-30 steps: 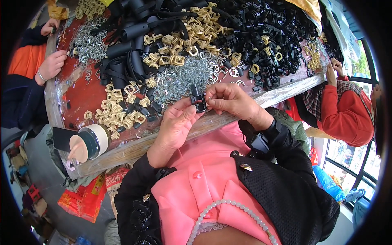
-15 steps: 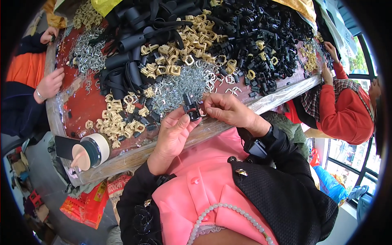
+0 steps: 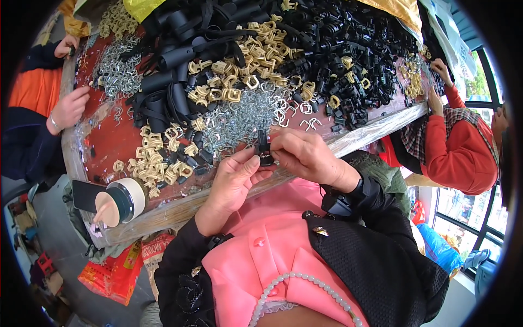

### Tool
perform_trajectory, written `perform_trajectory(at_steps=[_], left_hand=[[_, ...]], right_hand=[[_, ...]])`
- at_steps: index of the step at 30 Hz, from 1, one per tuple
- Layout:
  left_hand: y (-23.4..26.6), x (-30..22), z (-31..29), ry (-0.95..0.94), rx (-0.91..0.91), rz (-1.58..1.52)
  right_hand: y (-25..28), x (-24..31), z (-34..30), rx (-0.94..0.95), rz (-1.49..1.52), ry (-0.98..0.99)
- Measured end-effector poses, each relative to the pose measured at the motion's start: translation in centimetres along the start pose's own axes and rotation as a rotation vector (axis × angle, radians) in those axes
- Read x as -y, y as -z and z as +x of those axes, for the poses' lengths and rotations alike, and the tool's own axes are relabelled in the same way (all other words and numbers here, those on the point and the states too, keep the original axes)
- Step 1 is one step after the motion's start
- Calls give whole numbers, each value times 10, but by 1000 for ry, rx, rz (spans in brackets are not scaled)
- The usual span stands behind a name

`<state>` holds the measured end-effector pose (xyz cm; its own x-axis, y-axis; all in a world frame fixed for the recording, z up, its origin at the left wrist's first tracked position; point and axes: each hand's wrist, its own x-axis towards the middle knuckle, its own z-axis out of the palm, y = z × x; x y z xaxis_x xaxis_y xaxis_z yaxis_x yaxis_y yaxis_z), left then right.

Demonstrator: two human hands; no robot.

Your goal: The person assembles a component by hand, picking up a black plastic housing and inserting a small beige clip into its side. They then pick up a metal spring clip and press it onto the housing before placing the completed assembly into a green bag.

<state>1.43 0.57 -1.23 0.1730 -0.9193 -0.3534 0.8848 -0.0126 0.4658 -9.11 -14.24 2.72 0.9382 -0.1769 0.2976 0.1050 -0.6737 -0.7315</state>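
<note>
Between the thumb and fingers of my left hand (image 3: 233, 179) is a small black plastic fitting (image 3: 263, 144) with a stem pointing away from me and a ring-like end. My right hand (image 3: 311, 156) is closed in a pinch against the right side of this fitting. Whatever its fingertips hold is hidden. Just beyond both hands lies a heap of small silvery metal pieces (image 3: 234, 122), with bent metal clips (image 3: 283, 107) next to it. Beige plastic clips (image 3: 158, 161) are piled to the left of my hands, mixed with small black pieces.
A large mound of black plastic parts (image 3: 348, 49) covers the far right of the red table (image 3: 106, 139). Black tubes (image 3: 177, 57) lie at the back. A lidded cup (image 3: 126, 200) and dark phone (image 3: 87, 195) stand at the near left corner. Co-workers' hands (image 3: 71, 109) rest at both sides.
My right hand has moved in against the black fitting, its fingers now curled over the fitting's side. The fitting has shifted slightly right and is more covered.
</note>
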Motion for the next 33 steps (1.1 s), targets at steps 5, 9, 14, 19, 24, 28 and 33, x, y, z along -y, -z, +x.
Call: perform_trajectory(at_steps=[5, 9, 14, 19, 24, 28, 33], left_hand=[[0, 1, -1, -7, 0, -6], [1, 0, -1, 11, 15, 12], [1, -1, 0, 34, 15, 5], [1, -4, 1, 54, -1, 34], [1, -10, 5, 89, -20, 50], [0, -8, 1, 124, -12, 77], [-1, -8, -1, 108, -22, 84]], right_hand=[[-2, 1, 0, 16, -147, 99], [-1, 5, -1, 60, -215, 98], [-2, 5, -3, 92, -297, 148], [3, 5, -1, 140, 130, -178], [-6, -2, -6, 59, 532, -542], [9, -23, -10, 133, 410, -350], [34, -56, -5, -131, -500, -202]])
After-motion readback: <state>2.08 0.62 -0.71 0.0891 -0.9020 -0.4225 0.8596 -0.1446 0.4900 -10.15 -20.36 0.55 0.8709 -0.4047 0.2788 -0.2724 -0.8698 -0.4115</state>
